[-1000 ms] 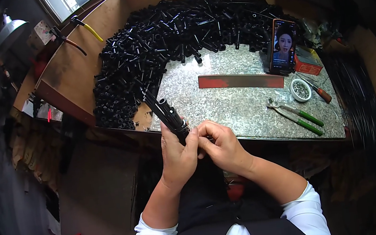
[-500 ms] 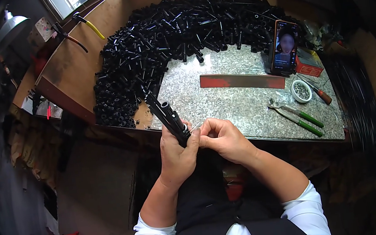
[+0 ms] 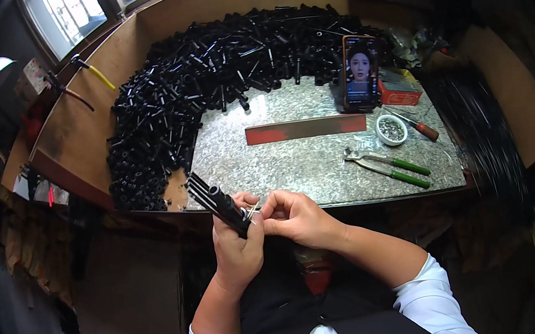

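Black tube bundle: held up at near-left corner of speckled slab, tilted, far ends up & to the left. Mix of thin rods + one wider tube w/ open round end.

L hand: fingers curled round lower part of bundle, thumb up its right side; firm hold, no gap seen. R hand: thumb & index bent toward each other near L thumb, beside pale thin strands at bundle's lower end. Can't tell if R tips fully meet or have a strand between them.

Handling (est.): pcs look stiff, prob. light singly, a bit more wt. as a bunch. Smooth, shiny surf., so likely slip lengthwise past one another if grip slackens. Best hold: low, whole-hand wrap, thumb across, far ends free. Strands look fine, maybe bendy or easily snapped; fingertip pinch near the root, min. force. Material unconfirmed.

Nearby: pile of black parts beyond; green-handled pliers on slab, right side.
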The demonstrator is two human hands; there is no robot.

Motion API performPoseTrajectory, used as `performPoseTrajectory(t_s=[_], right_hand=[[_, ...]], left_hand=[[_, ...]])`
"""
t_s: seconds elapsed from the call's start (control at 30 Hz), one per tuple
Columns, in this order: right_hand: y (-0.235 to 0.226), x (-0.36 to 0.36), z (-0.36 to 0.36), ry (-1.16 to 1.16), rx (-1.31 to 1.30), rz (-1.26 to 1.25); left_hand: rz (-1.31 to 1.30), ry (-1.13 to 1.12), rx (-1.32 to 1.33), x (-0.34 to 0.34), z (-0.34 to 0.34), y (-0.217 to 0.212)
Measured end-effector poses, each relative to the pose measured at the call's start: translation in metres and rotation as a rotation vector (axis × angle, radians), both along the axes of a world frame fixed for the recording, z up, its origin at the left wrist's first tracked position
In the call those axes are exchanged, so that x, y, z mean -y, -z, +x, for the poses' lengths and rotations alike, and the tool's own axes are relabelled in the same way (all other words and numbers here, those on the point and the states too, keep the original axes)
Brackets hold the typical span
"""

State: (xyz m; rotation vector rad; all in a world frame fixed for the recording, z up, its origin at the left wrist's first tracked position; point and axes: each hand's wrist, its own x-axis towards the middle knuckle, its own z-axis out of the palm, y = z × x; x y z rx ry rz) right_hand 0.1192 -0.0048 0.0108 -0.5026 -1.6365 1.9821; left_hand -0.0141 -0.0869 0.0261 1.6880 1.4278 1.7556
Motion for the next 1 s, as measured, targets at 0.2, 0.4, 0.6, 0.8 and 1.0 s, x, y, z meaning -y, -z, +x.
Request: performPoseTrajectory(t_s=[0.2, 0.4, 0.6, 0.8, 1.0], right_hand=[[-0.042, -0.012, 0.084, 0.217, 0.278, 0.404], [-0.038, -0.048, 0.156, 0.586, 0.691, 1.105], [-0.02, -0.06, 0.186, 0.572, 1.015, 1.281], [-0.013, -0.063, 0.188, 0.512, 0.977, 1.336], [-0.01, -0.051, 0.178, 0.567, 1.009, 1.465]], left_hand=[[-0.13, 0.242, 0.36, -0.006, 0.004, -0.007], [-0.08, 0.497, 0.648, -0.014, 0.014, 0.006], [-0.113, 0.522, 0.677, -0.015, 0.017, 0.007], [-0.16, 0.417, 0.548, -0.015, 0.025, 0.006], [-0.108, 0.433, 0.527, -0.022, 0.025, 0.012]])
